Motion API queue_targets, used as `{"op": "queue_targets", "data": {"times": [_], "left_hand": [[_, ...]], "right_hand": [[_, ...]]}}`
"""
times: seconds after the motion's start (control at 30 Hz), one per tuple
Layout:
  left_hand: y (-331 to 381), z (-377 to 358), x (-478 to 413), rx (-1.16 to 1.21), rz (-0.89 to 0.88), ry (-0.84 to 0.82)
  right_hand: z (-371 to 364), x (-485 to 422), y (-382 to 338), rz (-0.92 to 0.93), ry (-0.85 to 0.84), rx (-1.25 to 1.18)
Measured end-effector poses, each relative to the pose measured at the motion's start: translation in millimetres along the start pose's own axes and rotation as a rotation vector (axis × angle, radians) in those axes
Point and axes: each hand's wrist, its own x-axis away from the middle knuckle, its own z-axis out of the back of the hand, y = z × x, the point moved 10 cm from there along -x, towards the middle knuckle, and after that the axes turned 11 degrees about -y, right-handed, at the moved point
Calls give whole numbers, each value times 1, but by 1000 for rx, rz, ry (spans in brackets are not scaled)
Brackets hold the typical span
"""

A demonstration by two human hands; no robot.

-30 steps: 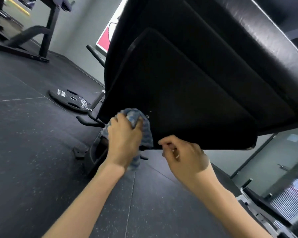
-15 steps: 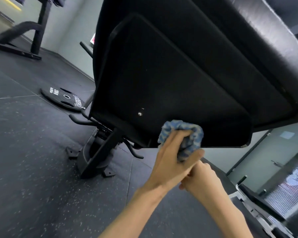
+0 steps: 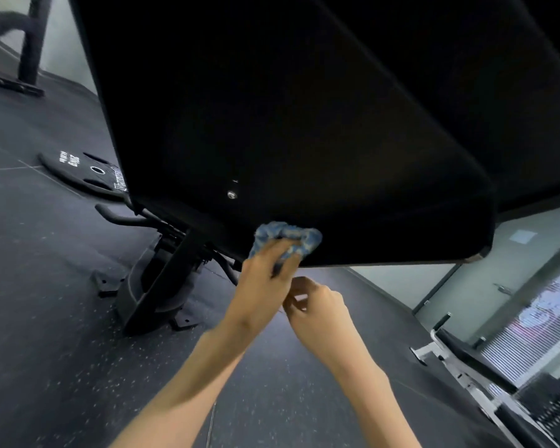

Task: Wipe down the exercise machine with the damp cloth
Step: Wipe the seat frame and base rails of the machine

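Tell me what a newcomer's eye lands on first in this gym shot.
The huge black pad of the machine fills the upper frame. At its lower edge, centre, the left hand grips a bunched blue cloth against it, with the right hand just below. A weight plate lies on the floor, left.

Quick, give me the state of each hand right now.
Left hand: grips the bunched blue cloth, pressing it against the black pad's lower edge.
Right hand: fingers curled, just below the left hand, holding nothing visible.
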Motion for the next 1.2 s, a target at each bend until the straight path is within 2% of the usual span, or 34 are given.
{"op": "queue_targets", "data": {"times": [0.1,0.17,0.27,0.33,0.53,0.7,0.83,0.97,1.07,1.2], "left_hand": [[-15,1,0,11,119,3],[8,2,12,90,-7,48],[60,-2,28,111,-298,15],[69,-4,30,67,-362,-9],[36,3,4,-30,-195,-21],[53,5,22,-74,-304,94],[76,15,40,-87,-448,238],[98,42,48,-177,-541,409],[133,63,58,-330,-673,516],[158,69,56,-422,-770,520]], "right_hand": [[-2,1,-7,65,8,-47],[6,7,-13,128,58,-85],[22,12,-13,147,159,-72],[19,12,-16,143,176,6],[14,13,-14,-59,137,121],[21,27,-30,-81,111,159],[27,28,-38,36,168,206],[35,33,-48,219,327,36],[44,43,-60,355,427,-126],[59,59,-71,507,559,-322]]}}
